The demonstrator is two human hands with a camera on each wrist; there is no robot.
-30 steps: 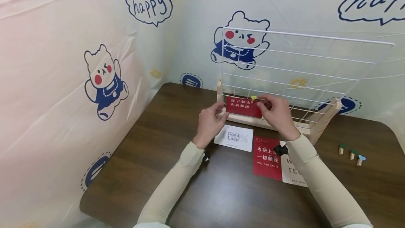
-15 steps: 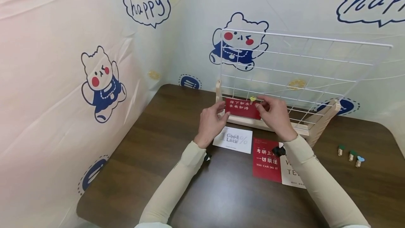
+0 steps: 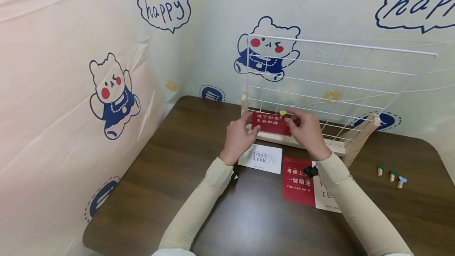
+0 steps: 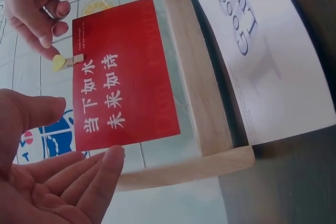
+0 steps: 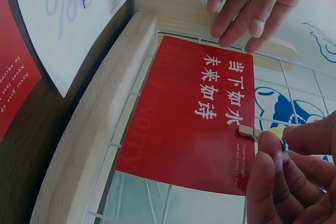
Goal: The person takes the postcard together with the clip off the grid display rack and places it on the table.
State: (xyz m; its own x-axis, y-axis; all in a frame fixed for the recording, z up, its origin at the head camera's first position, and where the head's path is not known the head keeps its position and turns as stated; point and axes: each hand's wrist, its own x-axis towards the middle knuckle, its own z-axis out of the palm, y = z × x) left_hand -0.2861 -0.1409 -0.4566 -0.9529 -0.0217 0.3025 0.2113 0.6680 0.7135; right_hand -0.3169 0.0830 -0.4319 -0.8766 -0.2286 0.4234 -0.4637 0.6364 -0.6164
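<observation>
A red card [image 3: 271,127] with white Chinese characters stands against the white wire grid [image 3: 359,68], with a small wooden clip [image 4: 74,59] bearing a yellow heart on its top edge. My left hand [image 3: 238,139] is at the card's left end, fingers extended with fingertips right at the edge, thumb apart from the card. At the clip and the card's upper right corner is my right hand [image 3: 308,132]. Its index fingertip lies close behind the yellow heart in the left wrist view, the thumb a little away and the other fingers loosely bent.
A wooden base [image 3: 346,145] carries the grid. In front lie a white "Good Luck" card [image 3: 261,165], a red card [image 3: 298,192] and a cream card [image 3: 328,204] partly under the right forearm. Several heart-topped clips [image 3: 392,176] lie on the dark wooden table [image 3: 149,200] at right.
The whole head view has shifted slightly. Both hands, the red card and its clip hold nearly the same places relative to one another; the left fingertips sit a little closer over the card's left edge.
</observation>
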